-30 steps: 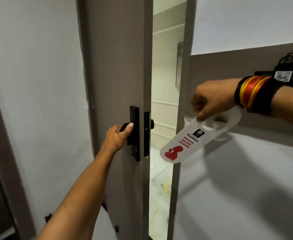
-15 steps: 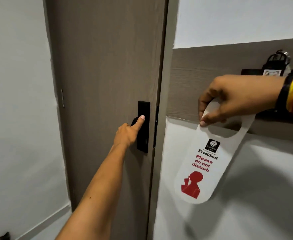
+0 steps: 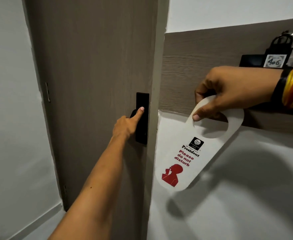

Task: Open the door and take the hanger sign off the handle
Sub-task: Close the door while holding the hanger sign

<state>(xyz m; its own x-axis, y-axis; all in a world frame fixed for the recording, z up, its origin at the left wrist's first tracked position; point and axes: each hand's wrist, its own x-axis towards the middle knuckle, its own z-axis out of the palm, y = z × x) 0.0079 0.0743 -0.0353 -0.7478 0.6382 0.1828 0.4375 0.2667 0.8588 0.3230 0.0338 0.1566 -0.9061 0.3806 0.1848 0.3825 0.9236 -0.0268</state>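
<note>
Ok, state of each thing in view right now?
Door: shut against the frame.
Door handle: left hand gripping it.
Hanger sign: off the handle, hanging tilted from the right hand, fingers through its hole.
Key tag: hanging on the wall holder, reads 406.

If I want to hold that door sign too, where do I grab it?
Pinch the thin loop at the top of the sign, coming from above, as the right hand does. The big hole leaves a thin band fingers fit around, and the sign hangs straight below.
</note>
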